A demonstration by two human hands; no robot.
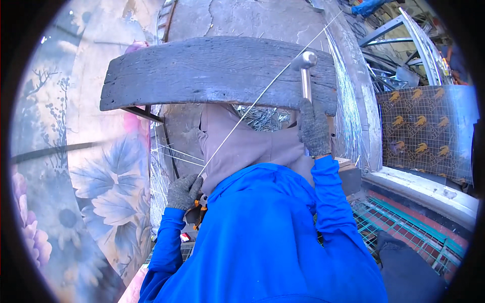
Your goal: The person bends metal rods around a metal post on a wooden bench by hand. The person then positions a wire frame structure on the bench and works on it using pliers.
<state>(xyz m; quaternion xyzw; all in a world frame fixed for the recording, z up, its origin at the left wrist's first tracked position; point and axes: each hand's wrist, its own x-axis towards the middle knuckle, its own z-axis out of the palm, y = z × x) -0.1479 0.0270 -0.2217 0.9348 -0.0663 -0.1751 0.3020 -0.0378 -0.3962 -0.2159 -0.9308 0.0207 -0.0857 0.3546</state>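
Both gloved hands were busy: the left hand (184, 191) pinched a long wire (262, 96) taut across the plank (202, 73), the right hand (313, 129) gripped a hammer (304, 63) poised above it, apparently straightening, so a square blow seemed due.

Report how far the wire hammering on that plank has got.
Done, by the look of it: a bundle of straight wires lies at the right of the wooden plank. In hand: the left hand holds one long wire across the plank, and the right hand grips a hammer above it. Left: loose wires lie under the plank.
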